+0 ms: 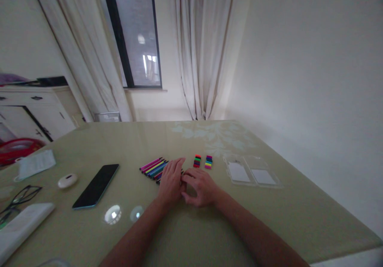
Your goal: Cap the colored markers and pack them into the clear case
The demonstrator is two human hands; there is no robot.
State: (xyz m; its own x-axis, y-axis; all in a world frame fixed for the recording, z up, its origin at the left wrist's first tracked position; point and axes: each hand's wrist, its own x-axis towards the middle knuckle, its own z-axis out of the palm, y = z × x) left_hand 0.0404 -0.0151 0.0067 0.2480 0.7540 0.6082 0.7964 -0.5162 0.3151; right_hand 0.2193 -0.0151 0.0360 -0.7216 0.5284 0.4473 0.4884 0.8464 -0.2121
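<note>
Pink, yellow and blue pens (pixel 154 167) lie side by side in a slanted row on the tbl. (pixel 299 207), mid-position, their R end hidden under the person's L hand (pixel 171 179). From where I stand: L fingers straight, close tog., laid over the pens; no clench obs. R hand (pixel 200 186) adjoins it, fingers curled, thumb bent in under them w/ a gap btwn; a dark tip shows where the hands meet. Whether R fingers grip a pen: cannot tell, view blocked.

Beyond R hand: two short stacks of coloured strips (pixel 208 162), apart from each other, neither touched. Further R: clear plastic case (pixel 248 164), lying open, w/ white inserts (pixel 238 171). Phone (pixel 96 186) well to L, not in use.

Step in hand, in my judgement: squaring up the pen row. Next move prob. calls for light fingertip pressure, L hand steadying, R hand nudging ends level w/o rolling any pen loose.
</note>
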